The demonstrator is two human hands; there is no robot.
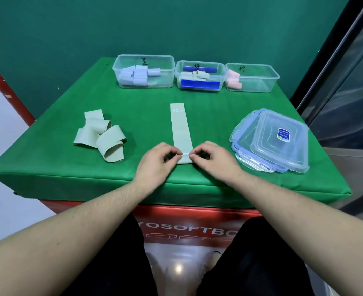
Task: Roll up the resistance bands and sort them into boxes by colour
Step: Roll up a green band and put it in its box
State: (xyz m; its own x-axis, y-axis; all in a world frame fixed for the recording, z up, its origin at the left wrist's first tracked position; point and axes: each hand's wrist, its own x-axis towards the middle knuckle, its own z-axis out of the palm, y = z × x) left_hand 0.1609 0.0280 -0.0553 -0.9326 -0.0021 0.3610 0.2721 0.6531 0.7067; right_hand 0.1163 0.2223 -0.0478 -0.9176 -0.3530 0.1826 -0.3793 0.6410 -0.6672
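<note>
Here's the pale green band (179, 129), laid flat and straight up the middle of the green tabletop (133, 107), its near end at lower centre of the frame already turned over into a first small fold. Both hands are on that fold: the left hand (155, 161) pinches its left corner, the right hand (215, 160) pinches the right corner, fingertips curled in and nearly meeting over the band. To my eye the roll is only just starting, with nearly the whole strip yet to wind. Over at centre left sits a loose heap of more pale green bands (100, 133), none rolled. Along the top of the frame stand three clear boxes: the left box (120, 60) holds lilac-blue rolls, the middle box (198, 63) holds pale rolls between blue clips, the right box (261, 82) has pink rolls at its left end. A stack of lids (272, 139) lies at centre right. The risks from here: if one hand rolls ahead of the other, the coil could skew into a cone and slide sideways; a slack first turn, and this springy material may uncurl once released; and the handwritten box labels are too small for me to read, so picking the box rests on matching colour with what's inside.
</note>
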